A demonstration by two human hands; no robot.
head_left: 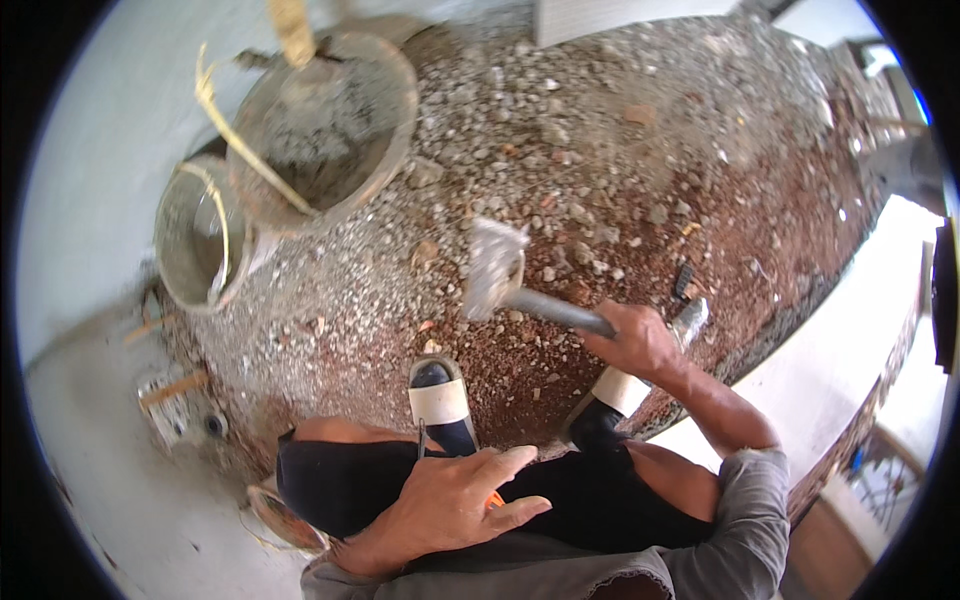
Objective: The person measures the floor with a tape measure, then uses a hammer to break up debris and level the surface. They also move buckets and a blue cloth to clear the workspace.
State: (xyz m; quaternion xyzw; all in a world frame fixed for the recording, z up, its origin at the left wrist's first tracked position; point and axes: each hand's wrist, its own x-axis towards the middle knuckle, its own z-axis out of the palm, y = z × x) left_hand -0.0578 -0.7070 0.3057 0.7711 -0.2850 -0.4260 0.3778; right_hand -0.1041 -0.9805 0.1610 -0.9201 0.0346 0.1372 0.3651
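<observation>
Hammer (pixel 500 275) (head blurred) | in right hand (pixel 640 340) grip | left hand (pixel 455 500) apparently on knee

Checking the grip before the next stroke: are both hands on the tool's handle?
No, only the right hand grips the tool's handle; the left hand rests on the thigh.
</observation>
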